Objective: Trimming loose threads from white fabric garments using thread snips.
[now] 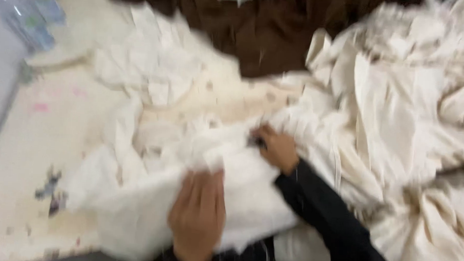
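– Cloth piece [240,197], cream, lies nearest, on the desk [41,154] at the bottom middle. Which hand has it?
– Both. Left hand [198,217] lies on it, fingers curled into the fabric; whether its grip is closed, I cannot tell through the blur. Right hand [277,147], in a black sleeve [327,211], pinches its upper edge.
– Beyond that?
– More cream scraps [157,71], a big cream heap [412,126] right, brown fabric [261,28] at the back, plastic bottles [30,15] far left.
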